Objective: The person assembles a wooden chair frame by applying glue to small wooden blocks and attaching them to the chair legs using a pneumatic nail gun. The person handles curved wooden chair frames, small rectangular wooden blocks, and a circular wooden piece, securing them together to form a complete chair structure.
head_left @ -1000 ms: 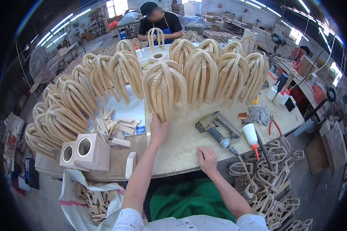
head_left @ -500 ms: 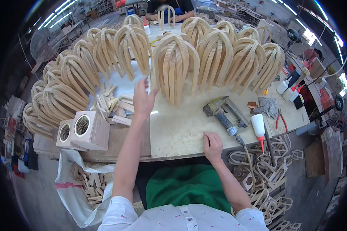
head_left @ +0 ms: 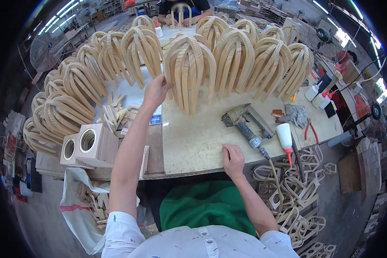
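My left hand (head_left: 155, 91) reaches forward across the table, its fingers closed at the left leg of the nearest arched wooden frame (head_left: 187, 71). That frame stands upright, made of several curved pale strips that meet at the top. A loose fist, my right hand (head_left: 233, 160) rests at the table's front edge with nothing visible in it. Beyond it lies a nail gun (head_left: 241, 121) with its hose running off the edge. To the nail gun's right, a white glue bottle (head_left: 284, 136) points its red tip downward.
More arched frames (head_left: 78, 80) curve around both sides. Loose wood strips (head_left: 112, 115) and drilled blocks (head_left: 95, 144) sit at left, above a sack (head_left: 75, 215) of offcuts. At right are pliers (head_left: 310, 129), a grey cloth (head_left: 296, 115) and wooden loops (head_left: 294, 206) below. Opposite, another person (head_left: 195, 8) works.
My left hand has moved forward, and its fingers have closed at the frame's left leg. A blue label on the table has come into sight beside my forearm. My right hand stays put.
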Demonstrator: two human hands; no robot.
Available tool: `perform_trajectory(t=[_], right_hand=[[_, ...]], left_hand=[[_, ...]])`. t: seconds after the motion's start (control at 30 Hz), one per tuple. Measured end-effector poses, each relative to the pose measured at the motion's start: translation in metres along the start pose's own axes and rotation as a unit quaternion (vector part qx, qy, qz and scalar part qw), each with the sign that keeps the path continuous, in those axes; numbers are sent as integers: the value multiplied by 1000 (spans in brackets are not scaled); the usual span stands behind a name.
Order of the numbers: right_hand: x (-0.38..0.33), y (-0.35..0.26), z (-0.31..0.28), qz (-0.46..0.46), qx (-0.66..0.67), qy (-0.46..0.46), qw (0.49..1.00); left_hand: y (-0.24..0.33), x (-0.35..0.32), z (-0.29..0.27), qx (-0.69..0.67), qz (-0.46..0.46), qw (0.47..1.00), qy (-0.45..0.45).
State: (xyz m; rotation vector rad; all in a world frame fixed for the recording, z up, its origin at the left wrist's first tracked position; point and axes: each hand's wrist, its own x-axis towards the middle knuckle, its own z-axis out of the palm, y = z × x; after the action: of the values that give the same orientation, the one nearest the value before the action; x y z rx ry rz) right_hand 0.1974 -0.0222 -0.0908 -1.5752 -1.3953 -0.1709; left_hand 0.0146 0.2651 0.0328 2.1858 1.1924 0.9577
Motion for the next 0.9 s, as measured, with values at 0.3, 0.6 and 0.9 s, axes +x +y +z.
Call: perform_trajectory(t=[0.3, 0.6, 0.9], right_hand=[[-2, 0, 2, -7, 8, 8, 1000], [-3, 7, 0, 5, 47, -8, 999], [11, -28, -36, 160, 308, -72, 935]], left_hand=[[63, 38, -67, 84, 98, 989, 72], [218, -6, -138, -6, 175, 961, 213], [125, -178, -51, -7, 64, 989, 133]])
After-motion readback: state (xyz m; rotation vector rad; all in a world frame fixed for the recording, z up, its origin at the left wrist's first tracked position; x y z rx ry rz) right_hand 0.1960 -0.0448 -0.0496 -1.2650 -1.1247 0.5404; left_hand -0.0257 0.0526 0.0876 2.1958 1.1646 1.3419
